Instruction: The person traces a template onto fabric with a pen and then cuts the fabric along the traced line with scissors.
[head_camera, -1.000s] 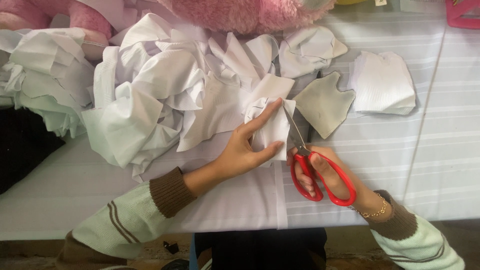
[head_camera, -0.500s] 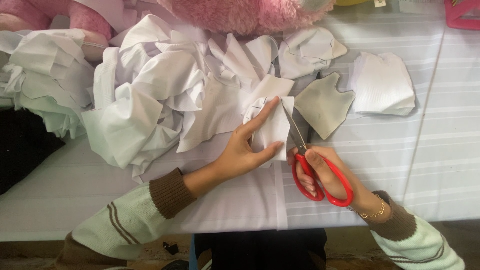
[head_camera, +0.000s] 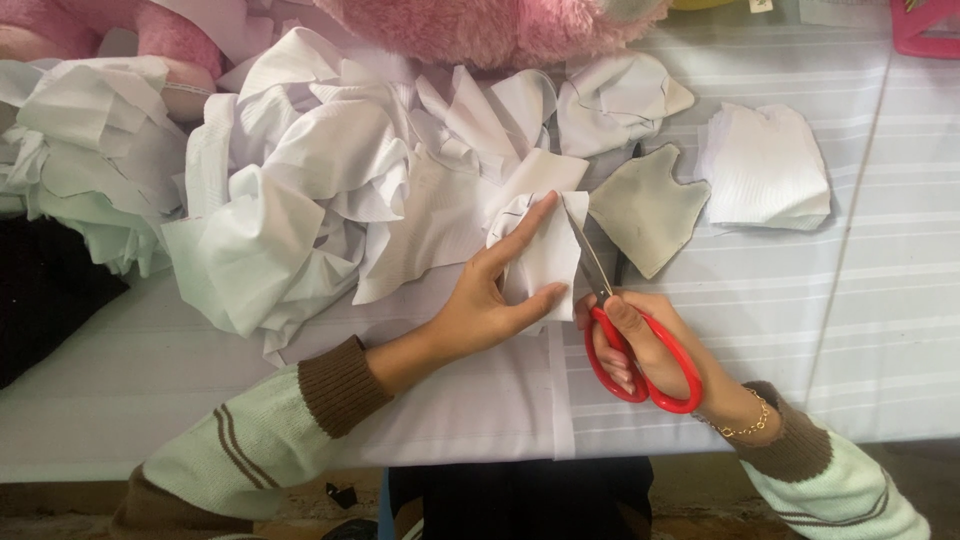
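Observation:
My left hand (head_camera: 487, 290) lies flat on a white fabric piece (head_camera: 548, 255) marked with a drawn outline, index finger stretched along it, thumb under its lower edge. My right hand (head_camera: 650, 350) grips red-handled scissors (head_camera: 625, 330); their blades point up and away along the right edge of that fabric piece. The piece rests on a white striped cloth (head_camera: 800, 300) covering the table.
A grey cut-out pattern shape (head_camera: 650, 208) lies just right of the blades. A stack of cut white pieces (head_camera: 765, 168) sits further right. A crumpled heap of white fabric (head_camera: 300, 190) fills the left. Pink plush (head_camera: 490, 25) lies at the far edge, a pink object (head_camera: 925, 25) at top right.
The scissors have crept slightly up along the fabric's right edge. My left hand keeps the piece pinned in about the same place.

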